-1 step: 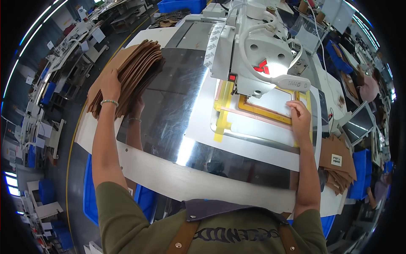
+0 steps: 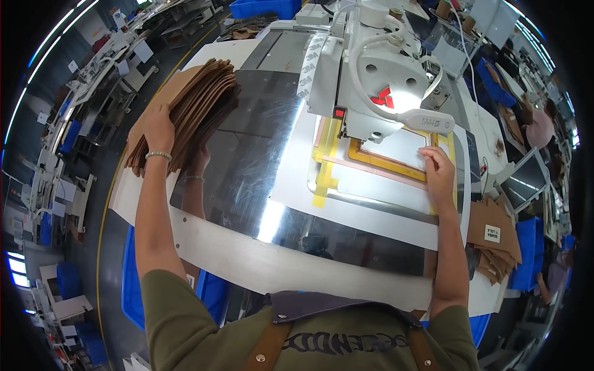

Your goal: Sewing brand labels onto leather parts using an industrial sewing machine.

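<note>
My left hand [image 2: 158, 130] grips a thick fanned stack of brown pieces [image 2: 195, 93] at the left of the polished metal bed [image 2: 238, 179]. My right hand [image 2: 436, 170] has its fingers curled at the right side of a yellow frame [image 2: 365, 159] with a pale inner panel, under the white sewing machine head [image 2: 377, 74]; what the fingertips pinch is too small to tell. The frame lies on a taped white sheet [image 2: 294, 185], with pink strips along it.
A pile of brown pieces [image 2: 495, 247] lies at my right beside a blue bin [image 2: 526, 253]. Another blue bin [image 2: 130, 278] sits below the bed at left. Co-workers [image 2: 538, 127] and workbenches are at the right; more benches line the left beyond a yellow floor line.
My left hand on the brown stack has shifted very slightly down and to the left. My right hand has not visibly moved.
</note>
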{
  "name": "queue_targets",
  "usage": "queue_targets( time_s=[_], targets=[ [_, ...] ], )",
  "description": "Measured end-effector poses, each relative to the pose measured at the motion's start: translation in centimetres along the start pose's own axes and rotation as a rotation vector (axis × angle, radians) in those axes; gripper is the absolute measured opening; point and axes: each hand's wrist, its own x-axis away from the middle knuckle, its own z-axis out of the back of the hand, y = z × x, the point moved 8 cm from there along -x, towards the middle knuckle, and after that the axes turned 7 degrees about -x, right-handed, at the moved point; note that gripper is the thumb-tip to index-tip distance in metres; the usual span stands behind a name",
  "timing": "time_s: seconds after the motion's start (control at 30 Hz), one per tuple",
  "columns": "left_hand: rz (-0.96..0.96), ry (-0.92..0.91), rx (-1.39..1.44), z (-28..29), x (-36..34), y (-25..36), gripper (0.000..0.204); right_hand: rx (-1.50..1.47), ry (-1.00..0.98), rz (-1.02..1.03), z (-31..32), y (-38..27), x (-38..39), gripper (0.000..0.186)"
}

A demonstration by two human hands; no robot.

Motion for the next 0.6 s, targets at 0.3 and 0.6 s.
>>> queue_targets(
  time_s=[0.3,0.6],
  targets=[
    [-0.096,0.029,0.086,5.3,5.7,3.2,0.041,0.046,-0.068,0.036,-1.0,-0.4,-0.1,0.02],
    [-0.176,0.018,0.225,5.2,1.6,4.3,0.022,0.045,-0.064,0.039,-1.1,-0.8,0.2,0.02]
  ],
)
